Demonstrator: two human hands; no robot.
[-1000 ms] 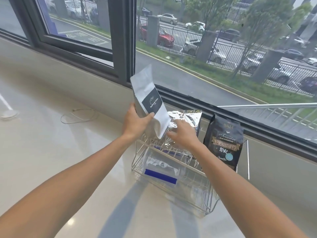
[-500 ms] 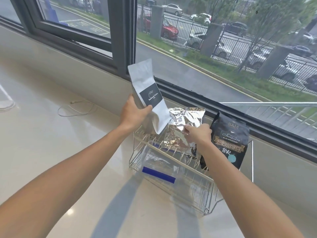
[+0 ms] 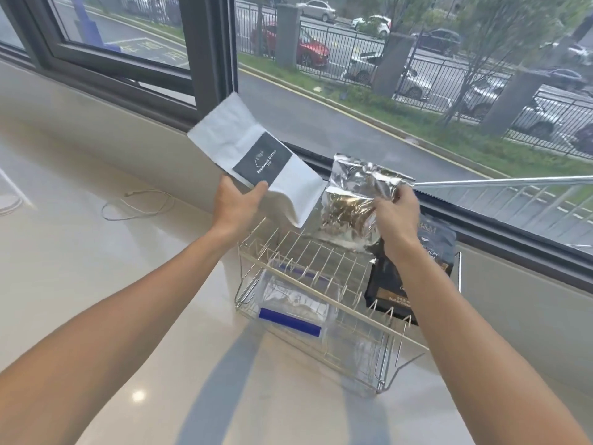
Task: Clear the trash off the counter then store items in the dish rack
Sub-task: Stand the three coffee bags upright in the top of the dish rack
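Presently the left hand (image 3: 236, 200) grips a white coffee pouch (image 3: 256, 162), thumb across its dark label, tilted above the wire dish rack (image 3: 321, 284). Right hand (image 3: 396, 216) pinches the crinkled silver foil bag (image 3: 356, 200) by its top edge, over the rack's far side. Black coffee bag (image 3: 401, 284) stands in the rack; a clear zip bag (image 3: 295, 303) lies in its lower level.

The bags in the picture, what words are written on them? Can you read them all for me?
White bag in the left hand: "Coffee" on its dark label; the word before it is too blurred.
Black bag in the dish rack: "B&M"; the rest is hidden or blurred.
Silver bag in the right hand: no words visible.
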